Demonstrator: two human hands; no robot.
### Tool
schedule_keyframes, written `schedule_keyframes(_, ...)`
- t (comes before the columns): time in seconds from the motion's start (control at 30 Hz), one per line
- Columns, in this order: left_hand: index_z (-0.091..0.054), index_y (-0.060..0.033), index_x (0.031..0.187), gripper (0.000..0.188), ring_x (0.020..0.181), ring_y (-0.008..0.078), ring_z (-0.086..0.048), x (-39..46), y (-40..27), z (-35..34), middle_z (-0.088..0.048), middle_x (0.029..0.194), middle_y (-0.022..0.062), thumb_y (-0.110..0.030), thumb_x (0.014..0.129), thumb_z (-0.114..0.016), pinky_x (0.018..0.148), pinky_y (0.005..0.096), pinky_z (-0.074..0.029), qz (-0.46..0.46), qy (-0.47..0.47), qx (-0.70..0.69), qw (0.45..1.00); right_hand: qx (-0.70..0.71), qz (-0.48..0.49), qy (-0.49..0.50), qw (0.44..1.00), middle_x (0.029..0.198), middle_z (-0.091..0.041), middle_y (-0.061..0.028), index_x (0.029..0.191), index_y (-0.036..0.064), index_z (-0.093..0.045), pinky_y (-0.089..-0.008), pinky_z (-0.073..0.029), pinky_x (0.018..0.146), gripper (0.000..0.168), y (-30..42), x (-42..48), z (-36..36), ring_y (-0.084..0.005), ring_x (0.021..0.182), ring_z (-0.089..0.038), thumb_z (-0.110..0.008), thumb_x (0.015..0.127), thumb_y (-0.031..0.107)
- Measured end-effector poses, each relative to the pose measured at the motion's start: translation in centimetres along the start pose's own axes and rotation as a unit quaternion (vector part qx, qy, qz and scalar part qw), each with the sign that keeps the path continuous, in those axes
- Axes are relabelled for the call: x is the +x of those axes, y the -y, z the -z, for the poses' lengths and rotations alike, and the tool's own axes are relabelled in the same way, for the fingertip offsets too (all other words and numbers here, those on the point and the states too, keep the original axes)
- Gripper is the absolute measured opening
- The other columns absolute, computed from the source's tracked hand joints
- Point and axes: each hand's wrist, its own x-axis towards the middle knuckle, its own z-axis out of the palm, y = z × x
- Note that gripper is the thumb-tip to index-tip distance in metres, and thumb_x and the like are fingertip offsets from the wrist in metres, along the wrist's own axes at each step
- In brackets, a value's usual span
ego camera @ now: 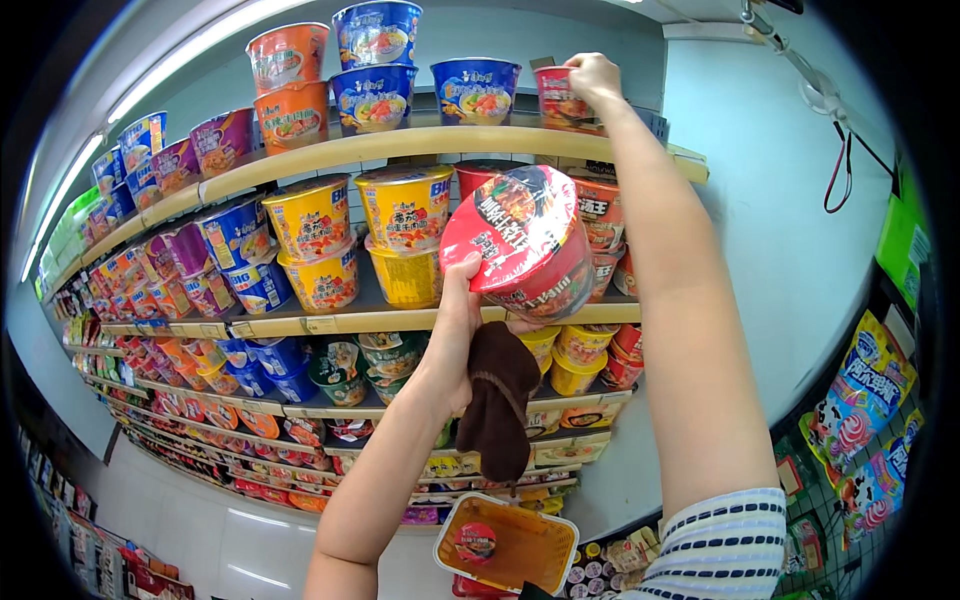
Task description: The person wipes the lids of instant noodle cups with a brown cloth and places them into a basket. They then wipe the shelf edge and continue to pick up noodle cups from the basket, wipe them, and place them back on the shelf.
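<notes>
My left hand (452, 337) holds up a large red instant noodle bowl (525, 240) in shiny film, tilted so its lid faces me. A dark brown cloth (499, 397) hangs from the same hand below the bowl. High at the right end of the top shelf (480, 139), my right hand (598, 79) grips the rim of a smaller-looking red noodle tub (556, 97). That tub is upright, and its right side is hidden by my hand. Just left of it stands a blue noodle tub (476, 90).
Stacked yellow noodle tubs (405, 210) and orange tubs (291, 86) line the shelves to the left. Below, a yellow plastic basket (566, 536) contains a red-lidded noodle tub (475, 541). Snack bags (862, 397) hang at the right. A wall (780, 187) borders the shelving's right end.
</notes>
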Motion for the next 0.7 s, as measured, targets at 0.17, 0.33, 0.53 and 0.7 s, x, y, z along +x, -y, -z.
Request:
schedule_keyframes(0.17, -0.037, -0.0100, 0.137, 0.085, 0.098, 0.0250, -0.063, 1.0, 0.2, 0.1, -0.059, 0.116, 0.0157, -0.071, 0.078, -0.043, 0.080, 0.0366, -0.052, 0.004, -0.022, 0.010, 1.000, 0.203, 0.018, -0.020, 0.979, 0.089, -0.072, -0.0080, 0.090, 0.016, -0.074, -0.0318, -0.053, 0.080, 0.019, -5.7, -0.3, 0.6, -0.0223, 0.084, -0.068, -0.058, 0.079, 0.018)
schedule_keyframes(0.33, -0.045, -0.0100, 0.128, 0.073, 0.098, 0.0191, -0.062, 0.7, -0.6, -0.5, -0.057, 0.115, 0.0100, -0.066, 0.081, -0.045, 0.080, 0.0342, -0.051, -0.017, -0.018, 0.008, 1.000, 0.114, -0.002, -0.030, 0.993, 0.093, -0.072, -0.0052, 0.093, 0.013, -0.072, -0.0293, -0.052, 0.079, 0.021, -3.4, -0.9, 1.4, -0.0178, 0.086, -0.068, -0.054, 0.084, 0.013)
schedule_keyframes(0.53, -0.046, -0.0102, 0.125, 0.068, 0.098, 0.0170, -0.062, 0.2, -0.9, -1.2, -0.058, 0.113, 0.0086, -0.063, 0.082, -0.046, 0.080, 0.0328, -0.050, -0.011, -0.022, -0.006, 1.000, 0.144, -0.030, -0.026, 0.989, 0.099, -0.071, -0.0040, 0.101, 0.014, -0.073, -0.0280, -0.051, 0.078, 0.019, -2.2, -1.9, 3.5, -0.0135, 0.089, -0.065, -0.059, 0.090, 0.020)
schedule_keyframes(0.7, -0.039, -0.0030, 0.135, 0.089, 0.100, 0.0247, -0.064, 0.9, -0.9, -0.5, -0.060, 0.114, 0.0177, -0.071, 0.078, -0.046, 0.077, 0.0357, -0.054, -0.032, -0.024, 0.025, 0.999, 0.346, 0.050, 0.142, 0.926, 0.097, -0.072, -0.0054, 0.098, 0.008, -0.073, -0.0291, -0.050, 0.079, 0.022, -0.7, -6.3, 9.0, -0.0128, 0.084, -0.064, -0.064, 0.089, 0.026)
